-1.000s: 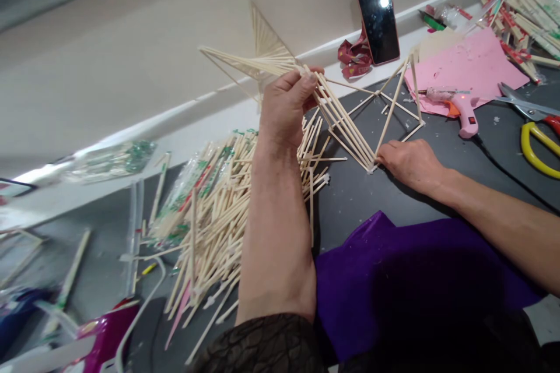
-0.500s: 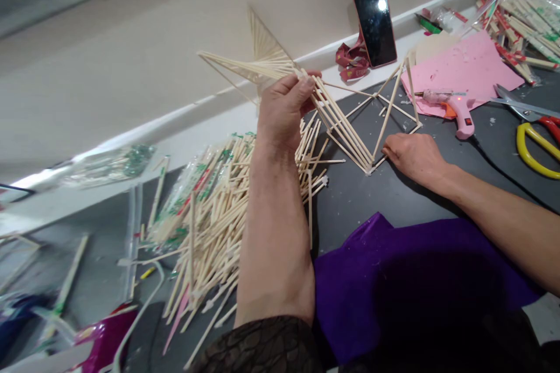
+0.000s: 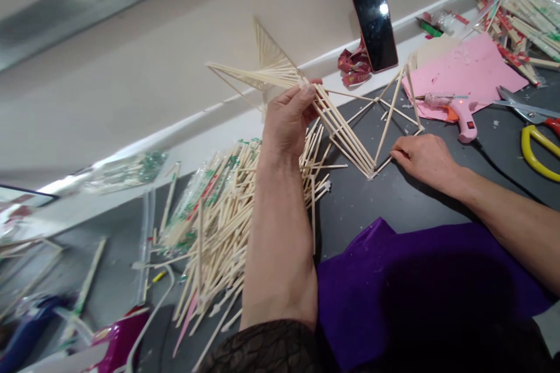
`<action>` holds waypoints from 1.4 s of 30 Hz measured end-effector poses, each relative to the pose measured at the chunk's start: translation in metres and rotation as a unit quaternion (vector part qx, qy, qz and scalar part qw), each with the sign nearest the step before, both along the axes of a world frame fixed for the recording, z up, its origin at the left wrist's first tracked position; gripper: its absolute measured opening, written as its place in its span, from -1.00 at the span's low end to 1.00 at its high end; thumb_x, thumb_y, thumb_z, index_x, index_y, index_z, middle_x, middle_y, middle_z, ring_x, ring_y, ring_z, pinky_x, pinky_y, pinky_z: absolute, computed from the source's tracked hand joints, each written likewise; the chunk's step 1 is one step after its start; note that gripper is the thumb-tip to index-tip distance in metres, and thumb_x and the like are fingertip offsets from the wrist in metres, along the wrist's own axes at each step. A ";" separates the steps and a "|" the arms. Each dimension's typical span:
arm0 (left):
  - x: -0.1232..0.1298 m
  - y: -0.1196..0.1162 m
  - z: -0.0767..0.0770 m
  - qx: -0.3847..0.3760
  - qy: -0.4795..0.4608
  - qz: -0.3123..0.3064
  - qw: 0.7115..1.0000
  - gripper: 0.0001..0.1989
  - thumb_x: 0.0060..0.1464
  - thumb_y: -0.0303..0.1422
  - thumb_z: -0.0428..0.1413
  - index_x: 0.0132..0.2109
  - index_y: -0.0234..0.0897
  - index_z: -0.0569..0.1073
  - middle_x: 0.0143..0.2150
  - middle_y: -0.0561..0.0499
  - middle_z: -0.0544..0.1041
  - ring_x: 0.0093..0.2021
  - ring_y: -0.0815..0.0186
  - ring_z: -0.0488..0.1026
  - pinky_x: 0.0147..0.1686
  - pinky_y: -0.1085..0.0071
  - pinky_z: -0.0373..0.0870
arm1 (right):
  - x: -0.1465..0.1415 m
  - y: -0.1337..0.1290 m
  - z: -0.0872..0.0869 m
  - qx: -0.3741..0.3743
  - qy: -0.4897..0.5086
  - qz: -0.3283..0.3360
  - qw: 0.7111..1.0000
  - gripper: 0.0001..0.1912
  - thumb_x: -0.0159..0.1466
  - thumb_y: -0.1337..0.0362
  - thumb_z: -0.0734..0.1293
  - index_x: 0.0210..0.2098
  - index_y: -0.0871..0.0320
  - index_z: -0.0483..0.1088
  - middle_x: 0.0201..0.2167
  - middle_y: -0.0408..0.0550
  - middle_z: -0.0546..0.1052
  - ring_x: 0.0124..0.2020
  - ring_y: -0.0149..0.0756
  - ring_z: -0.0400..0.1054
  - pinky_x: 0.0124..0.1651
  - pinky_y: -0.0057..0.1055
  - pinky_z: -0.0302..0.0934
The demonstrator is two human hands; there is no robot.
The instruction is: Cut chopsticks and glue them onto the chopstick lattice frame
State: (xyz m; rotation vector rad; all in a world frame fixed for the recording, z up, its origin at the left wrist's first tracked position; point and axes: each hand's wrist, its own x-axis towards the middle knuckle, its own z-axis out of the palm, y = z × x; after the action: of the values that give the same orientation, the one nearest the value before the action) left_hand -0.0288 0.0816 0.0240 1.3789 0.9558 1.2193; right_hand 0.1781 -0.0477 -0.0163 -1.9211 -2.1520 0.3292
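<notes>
A framework of thin wooden sticks (image 3: 347, 128) spans the middle, with a fan of sticks raised at its left and open triangles on its right. My left hand (image 3: 291, 116) grips it where the fan meets a row of parallel sticks, thumb on top. Low on the right side, my right hand (image 3: 422, 154) has its fingers pinched round a bottom stick of the same framework, close to the grey table. Beneath and left of my left forearm lies a pile of loose sticks (image 3: 227, 215).
A pink glue gun (image 3: 464, 116) and yellow-red scissors (image 3: 536, 140) lie at the right by pink sheets (image 3: 472, 67). A phone (image 3: 375, 23) leans on a red-capped bottle at the back. Purple cloth (image 3: 359, 268) covers the front edge. Wrapped sticks (image 3: 534, 17) lie back right.
The view has shifted slightly, so most things appear a little lower and further right. Both hands keep their hold on the stick framework.
</notes>
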 end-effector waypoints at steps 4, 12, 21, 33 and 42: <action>0.000 -0.001 0.003 -0.039 -0.020 0.003 0.999 -0.81 -0.10 -0.24 0.29 -0.34 -0.22 0.54 -0.35 0.00 0.57 -0.29 0.31 0.48 -0.27 0.37 0.44 | 0.001 -0.001 0.002 -0.005 0.006 -0.001 1.000 -0.71 0.35 0.21 0.20 -0.16 0.16 0.53 -0.20 0.00 0.63 -0.20 -0.15 0.49 -0.34 -0.34 0.07; -0.011 -0.007 0.026 -0.007 -0.062 0.187 0.980 -0.75 -0.11 -0.25 0.29 -0.35 -0.23 0.41 -0.39 0.12 0.51 -0.26 0.34 0.44 -0.31 0.37 0.31 | 0.004 -0.003 0.005 -0.007 0.027 0.006 1.000 -0.74 0.34 0.23 0.20 -0.21 0.15 0.53 -0.21 -0.05 0.63 -0.20 -0.22 0.48 -0.33 -0.37 0.06; -0.001 -0.030 0.056 0.051 -0.124 0.155 0.979 -0.70 0.14 -0.24 0.19 -0.44 -0.25 0.28 -0.55 0.13 0.31 -0.55 0.51 0.24 -0.54 0.45 0.13 | 0.007 -0.005 0.004 0.009 0.025 0.009 1.000 -0.74 0.34 0.22 0.20 -0.23 0.14 0.52 -0.23 -0.06 0.63 -0.22 -0.22 0.48 -0.35 -0.37 0.05; 0.002 -0.048 0.045 0.079 0.076 0.142 0.984 -0.77 0.00 -0.15 0.22 -0.40 -0.16 0.38 -0.39 0.06 0.50 -0.46 0.39 0.40 -0.61 0.47 0.29 | 0.006 -0.008 0.007 0.015 0.007 0.023 1.000 -0.74 0.35 0.21 0.19 -0.22 0.11 0.51 -0.22 -0.08 0.62 -0.24 -0.25 0.47 -0.38 -0.40 0.04; 0.003 -0.013 0.024 0.212 0.289 0.135 0.924 -0.78 0.10 -0.38 0.08 -0.12 -0.22 0.54 -0.06 0.00 0.60 -0.02 0.21 0.49 0.06 0.19 0.42 | 0.006 -0.008 0.005 0.010 -0.006 0.021 1.000 -0.73 0.36 0.21 0.19 -0.19 0.11 0.51 -0.20 -0.08 0.63 -0.21 -0.22 0.49 -0.37 -0.39 0.06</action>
State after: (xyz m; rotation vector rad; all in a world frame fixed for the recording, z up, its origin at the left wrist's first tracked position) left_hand -0.0254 0.0685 0.0484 2.0770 1.3770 1.2963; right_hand 0.1842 -0.0562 -0.0109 -1.8744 -2.1979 0.3034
